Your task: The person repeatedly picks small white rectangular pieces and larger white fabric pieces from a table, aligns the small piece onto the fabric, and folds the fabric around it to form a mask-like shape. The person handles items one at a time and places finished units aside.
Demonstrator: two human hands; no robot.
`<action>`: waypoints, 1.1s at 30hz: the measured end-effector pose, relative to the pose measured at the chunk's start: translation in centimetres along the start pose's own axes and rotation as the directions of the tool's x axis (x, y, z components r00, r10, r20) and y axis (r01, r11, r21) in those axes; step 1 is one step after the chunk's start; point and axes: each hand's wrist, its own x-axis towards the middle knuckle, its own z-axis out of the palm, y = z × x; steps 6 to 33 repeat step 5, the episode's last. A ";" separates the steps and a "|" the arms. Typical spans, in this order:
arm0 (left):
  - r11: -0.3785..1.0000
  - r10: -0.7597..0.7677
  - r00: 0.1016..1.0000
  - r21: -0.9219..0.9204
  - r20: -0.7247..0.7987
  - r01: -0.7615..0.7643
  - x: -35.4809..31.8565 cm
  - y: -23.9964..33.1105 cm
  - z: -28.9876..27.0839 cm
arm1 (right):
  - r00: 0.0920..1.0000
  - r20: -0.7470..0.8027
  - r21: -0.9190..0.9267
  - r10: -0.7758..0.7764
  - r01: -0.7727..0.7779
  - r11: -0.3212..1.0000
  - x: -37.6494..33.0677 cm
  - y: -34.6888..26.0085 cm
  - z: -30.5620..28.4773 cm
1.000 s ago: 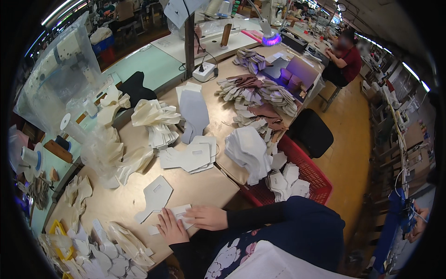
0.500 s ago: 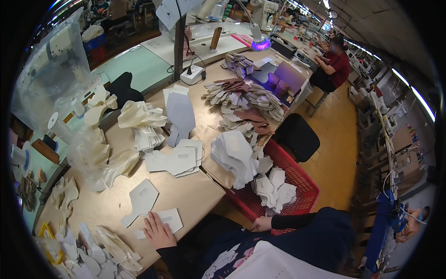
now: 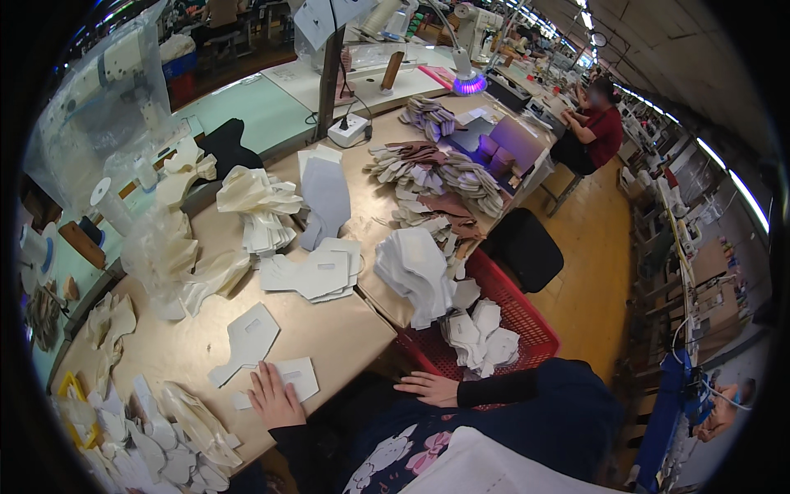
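My left hand (image 3: 276, 398) lies flat, fingers stretched, over the left part of a pale cut-out piece (image 3: 299, 375) near the table's front edge. Part of that piece is hidden beneath the hand. A second light grey cut-out piece (image 3: 251, 335) of angled shape, with a small rectangular mark, rests just beyond my fingertips. My right hand (image 3: 428, 388) holds nothing; its fingers stretch leftward beside the red crate, off the tabletop. A fanned stack of similar pale pieces (image 3: 317, 276) sits farther back on the table.
A red plastic crate (image 3: 539, 333) with pale pieces stands at the right of the table. A tall pale stack (image 3: 411, 267) stands at its edge. Cream pieces (image 3: 257, 202) and loose scraps (image 3: 169, 445) lie on the left. Behind are a power strip (image 3: 349, 130) and a purple-lit lamp (image 3: 469, 82).
My right hand has moved left, away from the crate, and its fingers have stretched out. My left hand stays on the same piece. The whole view has shifted slightly.
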 end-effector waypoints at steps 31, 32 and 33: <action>1.000 0.017 1.000 -0.013 -0.024 -0.017 -0.1 -0.2 0.1 | 0.997 -0.057 -0.142 -0.058 0.049 0.989 0.3 -0.1 -0.9; 1.000 0.017 1.000 -0.013 -0.024 -0.017 -0.1 -0.2 0.1 | 0.997 -0.057 -0.142 -0.058 0.049 0.989 0.3 -0.1 -0.9; 1.000 0.017 1.000 -0.013 -0.024 -0.017 -0.1 -0.2 0.1 | 0.997 -0.057 -0.142 -0.058 0.049 0.989 0.3 -0.1 -0.9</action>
